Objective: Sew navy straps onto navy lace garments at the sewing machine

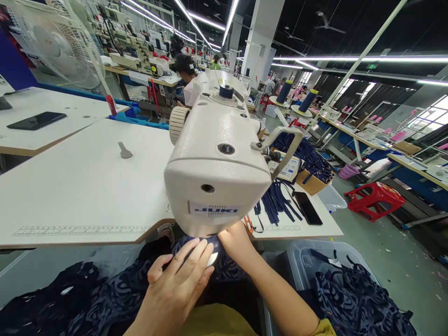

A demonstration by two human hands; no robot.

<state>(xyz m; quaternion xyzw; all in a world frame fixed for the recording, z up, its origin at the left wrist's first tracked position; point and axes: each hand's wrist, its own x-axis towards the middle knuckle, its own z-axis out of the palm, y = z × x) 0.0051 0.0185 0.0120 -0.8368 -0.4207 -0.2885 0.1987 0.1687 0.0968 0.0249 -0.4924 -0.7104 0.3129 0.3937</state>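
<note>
A white JUKI sewing machine (217, 182) fills the middle of the view, its head hiding the needle area. Just below it, navy patterned fabric (227, 269) hangs at the table edge. My left hand (184, 273) lies on this fabric with fingers stretched forward and the thumb out to the side. A small white tag (212, 259) shows by its fingers. My right hand (238, 245) reaches under the machine head at the fabric's right side. Its fingertips are hidden, so its grip does not show.
On the right stand a phone (308, 208), navy strips (276, 203), orange-handled snips (248, 224) and a cardboard box (313, 182). Clear bins (296, 266) hold navy garments (360, 298). A metal piece (125, 150) lies on the white table (80, 186); a fan (59, 44) stands behind.
</note>
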